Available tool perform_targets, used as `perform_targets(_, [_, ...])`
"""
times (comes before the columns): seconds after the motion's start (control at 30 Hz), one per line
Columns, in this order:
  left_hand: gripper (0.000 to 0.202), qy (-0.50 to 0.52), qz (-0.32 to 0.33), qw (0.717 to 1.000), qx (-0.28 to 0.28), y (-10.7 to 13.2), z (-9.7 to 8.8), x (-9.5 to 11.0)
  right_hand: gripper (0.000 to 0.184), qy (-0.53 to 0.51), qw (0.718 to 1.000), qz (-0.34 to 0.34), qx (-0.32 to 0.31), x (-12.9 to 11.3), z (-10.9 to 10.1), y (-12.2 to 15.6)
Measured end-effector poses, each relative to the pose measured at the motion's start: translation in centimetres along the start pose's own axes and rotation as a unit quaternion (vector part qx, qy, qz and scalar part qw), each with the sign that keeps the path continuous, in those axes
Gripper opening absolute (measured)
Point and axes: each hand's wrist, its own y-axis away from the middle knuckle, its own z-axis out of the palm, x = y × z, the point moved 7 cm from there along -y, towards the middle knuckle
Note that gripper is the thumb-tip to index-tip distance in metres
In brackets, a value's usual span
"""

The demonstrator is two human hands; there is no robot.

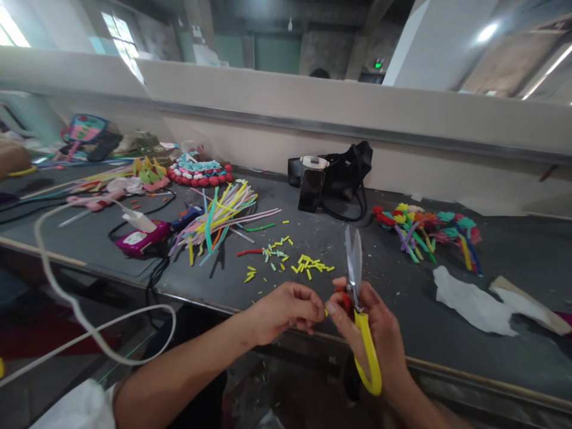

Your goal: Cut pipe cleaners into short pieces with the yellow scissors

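Observation:
My right hand (378, 325) is wrapped round scissors (367, 351) with yellow handles, their blades pointing up and slightly apart. Something red and fuzzy (343, 300) shows between its fingers, partly hidden. Close beside it, my left hand (295, 310) is closed in a pinch. A tiny yellow piece (326, 312) sits at its fingertips, right where the tip of my right thumb comes in. Beyond both hands lie short cut yellow pieces (310, 265), with pale green bits (270, 253) and a red fuzzy stem (250, 252) to their left.
A bundle of coloured fuzzy stems (223, 214) lies left of centre, near a magenta glue-gun-like device (143, 238) with a looping white cable (58, 280). A phone (311, 189) leans by a black bag (353, 173). Fuzzy flowers (424, 223) and white paper (473, 301) lie right.

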Motion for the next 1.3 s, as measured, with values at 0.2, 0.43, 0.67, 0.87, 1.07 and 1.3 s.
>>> perform_targets(0.2, [0.008,0.087,0.143,0.982,0.084,0.1,-1.3,2.1,0.027,0.104,0.994,-0.007,0.019,0.8,-0.2,1.0])
perform_targets(0.43, [0.009,0.159,0.255,0.944,0.134,0.5,-2.6,3.6,0.024,0.233,0.972,-0.013,-0.030,2.2,1.0,2.1])
perform_targets(0.67, [0.010,0.163,0.262,0.942,0.135,0.6,-2.0,3.6,0.026,0.275,0.961,-0.030,-0.023,2.6,1.3,2.7])
perform_targets(0.87, [0.012,0.153,0.258,0.942,0.152,0.5,-2.0,3.4,0.028,0.287,0.956,-0.056,-0.007,2.5,1.2,2.9])
perform_targets(1.07, [0.011,0.158,0.260,0.938,0.167,0.6,-1.9,3.4,0.027,0.292,0.954,-0.063,-0.014,2.9,1.3,3.2])
perform_targets(1.3, [0.009,0.171,0.273,0.933,0.160,0.6,-1.7,3.4,0.026,0.286,0.956,-0.063,-0.022,3.1,1.5,3.3])
